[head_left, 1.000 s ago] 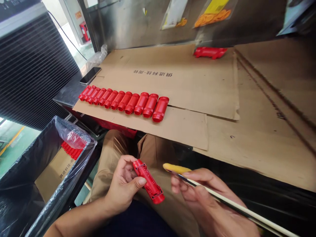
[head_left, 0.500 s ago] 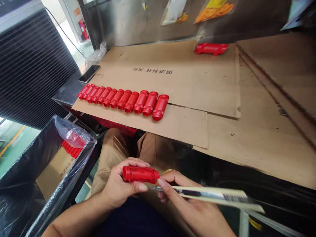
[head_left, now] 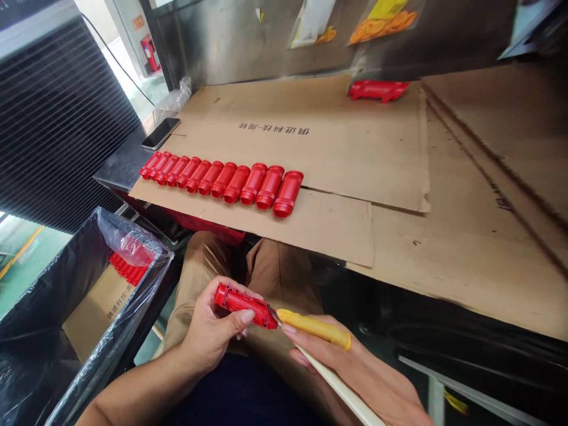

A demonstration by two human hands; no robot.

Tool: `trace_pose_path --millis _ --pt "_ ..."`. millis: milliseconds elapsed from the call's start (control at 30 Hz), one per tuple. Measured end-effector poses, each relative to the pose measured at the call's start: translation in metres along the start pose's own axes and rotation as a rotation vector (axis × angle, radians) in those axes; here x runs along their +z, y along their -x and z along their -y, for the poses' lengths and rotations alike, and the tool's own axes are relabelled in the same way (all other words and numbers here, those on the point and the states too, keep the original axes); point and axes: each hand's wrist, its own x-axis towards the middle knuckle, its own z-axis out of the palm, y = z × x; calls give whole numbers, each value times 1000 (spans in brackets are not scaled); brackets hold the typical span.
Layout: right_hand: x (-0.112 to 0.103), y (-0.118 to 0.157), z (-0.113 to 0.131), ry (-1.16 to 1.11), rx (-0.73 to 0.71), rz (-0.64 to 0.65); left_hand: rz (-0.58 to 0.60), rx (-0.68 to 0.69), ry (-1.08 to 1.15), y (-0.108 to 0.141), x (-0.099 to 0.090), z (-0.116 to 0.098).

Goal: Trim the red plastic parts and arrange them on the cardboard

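My left hand (head_left: 213,334) is closed round a red plastic shell (head_left: 242,303), its hollow inner side facing up, above my lap. In my right hand (head_left: 341,361) is a utility knife (head_left: 339,387) with a long pale handle. Its blade reaches the right end of the shell; whether it touches cannot be made out. A yellow finger cot (head_left: 315,327) covers one finger of my right hand. Beyond my hands, a row of several similar red shells (head_left: 239,182) lies on the cardboard (head_left: 337,228), outer sides up.
Another red shell (head_left: 377,90) lies at the back by the metal panel. A phone (head_left: 161,134) rests at the table's left. Down on the left stands a plastic-lined bin (head_left: 95,384) holding cardboard and red parts. Bags of orange pieces (head_left: 384,26) hang at the back.
The shell has tilted, its right end now lower. My right hand has turned, so the knife handle points down toward me instead of right, and the yellow-covered finger now shows fully.
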Motion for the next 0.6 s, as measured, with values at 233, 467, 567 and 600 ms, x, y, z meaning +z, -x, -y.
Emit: trace_pose_path --millis 233,467,567,600 --pt "0 5 -3 -12 24 20 -4 -9 -3 1 2 0" --pt "-13 -1 -3 32 96 132 -10 41 -57 2 -2 6" --pt "-17 -9 -8 -22 122 248 -8 42 -57 2 -2 8" --pt "-17 -11 -10 -31 127 250 -12 29 -37 1 -2 8"
